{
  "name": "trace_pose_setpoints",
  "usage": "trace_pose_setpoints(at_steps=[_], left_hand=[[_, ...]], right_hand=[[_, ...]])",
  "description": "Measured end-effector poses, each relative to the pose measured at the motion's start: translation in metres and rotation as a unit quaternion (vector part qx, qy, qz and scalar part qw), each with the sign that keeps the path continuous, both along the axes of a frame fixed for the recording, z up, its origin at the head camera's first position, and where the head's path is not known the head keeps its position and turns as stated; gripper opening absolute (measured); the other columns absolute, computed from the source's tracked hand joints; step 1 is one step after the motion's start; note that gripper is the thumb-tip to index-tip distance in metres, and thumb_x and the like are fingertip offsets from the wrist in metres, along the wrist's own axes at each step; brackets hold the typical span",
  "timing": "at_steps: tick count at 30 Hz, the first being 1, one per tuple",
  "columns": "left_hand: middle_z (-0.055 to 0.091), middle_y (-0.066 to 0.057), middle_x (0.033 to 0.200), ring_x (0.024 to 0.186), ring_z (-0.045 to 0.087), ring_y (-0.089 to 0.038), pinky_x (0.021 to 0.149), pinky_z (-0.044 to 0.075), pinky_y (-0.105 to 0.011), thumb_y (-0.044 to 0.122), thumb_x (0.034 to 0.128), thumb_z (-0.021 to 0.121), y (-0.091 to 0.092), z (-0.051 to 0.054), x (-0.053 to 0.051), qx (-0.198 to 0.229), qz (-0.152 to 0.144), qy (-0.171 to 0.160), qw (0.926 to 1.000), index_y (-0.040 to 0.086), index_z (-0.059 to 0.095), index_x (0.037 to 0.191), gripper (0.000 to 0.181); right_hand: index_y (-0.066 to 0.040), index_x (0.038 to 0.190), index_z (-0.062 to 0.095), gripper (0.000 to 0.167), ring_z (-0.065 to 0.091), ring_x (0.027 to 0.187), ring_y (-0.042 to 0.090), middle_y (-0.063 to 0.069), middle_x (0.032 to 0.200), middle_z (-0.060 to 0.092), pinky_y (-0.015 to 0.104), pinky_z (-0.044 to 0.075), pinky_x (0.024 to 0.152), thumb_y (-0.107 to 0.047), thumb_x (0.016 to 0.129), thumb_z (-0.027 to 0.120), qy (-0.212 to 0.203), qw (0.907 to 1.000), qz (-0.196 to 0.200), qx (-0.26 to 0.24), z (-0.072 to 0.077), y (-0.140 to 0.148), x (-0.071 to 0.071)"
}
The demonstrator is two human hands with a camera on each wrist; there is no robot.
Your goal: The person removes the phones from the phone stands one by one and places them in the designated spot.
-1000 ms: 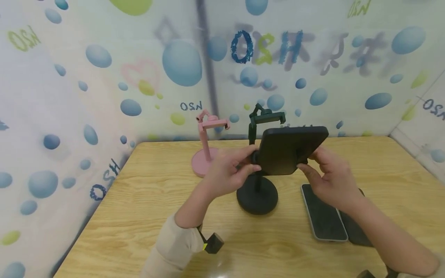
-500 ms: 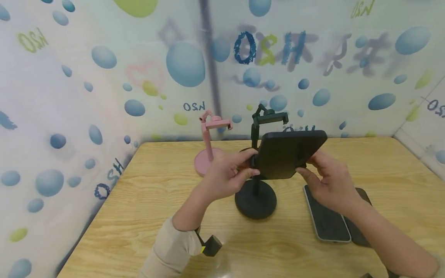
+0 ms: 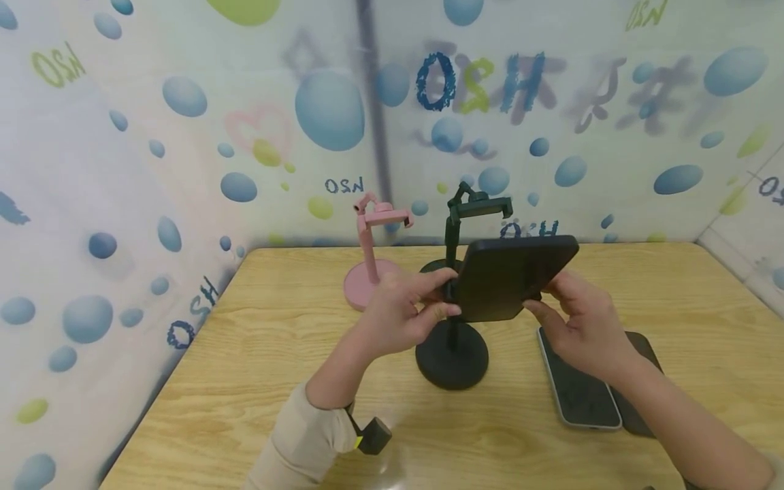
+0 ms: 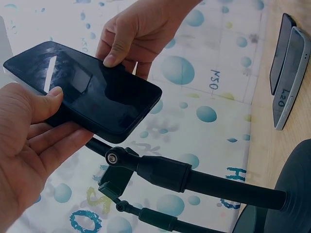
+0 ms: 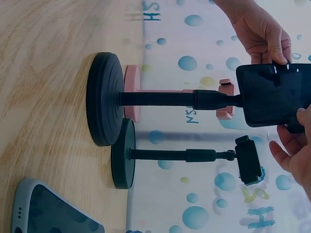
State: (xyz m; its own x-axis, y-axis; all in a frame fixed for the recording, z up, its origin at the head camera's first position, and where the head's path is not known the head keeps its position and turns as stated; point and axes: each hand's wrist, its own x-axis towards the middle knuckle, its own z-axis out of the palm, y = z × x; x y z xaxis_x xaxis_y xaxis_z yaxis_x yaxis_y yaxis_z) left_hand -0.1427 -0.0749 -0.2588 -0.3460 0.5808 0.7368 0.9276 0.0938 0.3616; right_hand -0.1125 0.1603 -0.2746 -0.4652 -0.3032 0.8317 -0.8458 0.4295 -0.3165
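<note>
A black smartphone (image 3: 514, 279) sits tilted at the top of a black phone stand (image 3: 452, 357), its screen showing in both wrist views. My left hand (image 3: 398, 309) pinches the left end, thumb on the screen side (image 4: 53, 97) and fingers beneath. On the opposite end, my right hand (image 3: 582, 320) pinches the edge between thumb and fingers. The stand's clamp is mostly hidden behind the phone and hands. In the right wrist view, the stand's pole (image 5: 160, 99) runs from its round base up to the phone (image 5: 274, 94).
Behind stand a pink phone stand (image 3: 367, 248) and a dark green phone stand (image 3: 478, 207), both with bare holders. Two more phones lie side by side at the right: a silver-edged one (image 3: 582, 398) and a dark one (image 3: 643, 354). A patterned curtain (image 3: 275, 136) backs the wooden table (image 3: 263, 340).
The phone and the black stand have shifted slightly toward me, lower in the head view. Both hands keep their hold and move along with them.
</note>
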Motion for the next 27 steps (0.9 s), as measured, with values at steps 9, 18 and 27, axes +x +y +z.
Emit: trace_pose_setpoints(at_steps=[9, 18, 27], left_hand=[[0.065, -0.01, 0.072, 0.066, 0.064, -0.008, 0.06, 0.047, -0.012, -0.003, 0.0732, 0.07, 0.0006, 0.0, 0.0012, 0.002, -0.014, 0.005, 0.9999, -0.009, 0.06, 0.098, 0.027], [0.064, -0.009, 0.071, 0.064, 0.063, -0.006, 0.057, 0.046, -0.011, -0.003, 0.0738, 0.069, 0.001, -0.0026, 0.002, 0.003, -0.014, 0.011, 0.9998, -0.008, 0.059, 0.098, 0.027], [0.064, -0.009, 0.07, 0.063, 0.063, -0.007, 0.054, 0.045, -0.011, -0.005, 0.0743, 0.068, 0.0003, -0.0031, 0.0034, 0.002, -0.015, 0.004, 0.9999, -0.009, 0.058, 0.099, 0.027]], right_hand=[[0.008, 0.1, 0.058, 0.047, 0.053, 0.1, -0.004, 0.009, 0.092, 0.06, 0.01, 0.04, 0.084, -0.036, 0.087, 0.05, -0.015, 0.9999, 0.007, -0.001, -0.0027, 0.0029, 0.0015], [0.006, 0.099, 0.058, 0.045, 0.054, 0.098, -0.005, 0.007, 0.092, 0.06, 0.01, 0.04, 0.083, -0.036, 0.087, 0.05, -0.025, 0.9997, 0.002, 0.002, -0.0033, 0.0028, 0.0028], [0.004, 0.1, 0.059, 0.044, 0.054, 0.098, -0.005, 0.005, 0.093, 0.06, 0.01, 0.04, 0.083, -0.037, 0.087, 0.049, -0.029, 0.9995, -0.002, 0.007, -0.0043, 0.0026, 0.0037]])
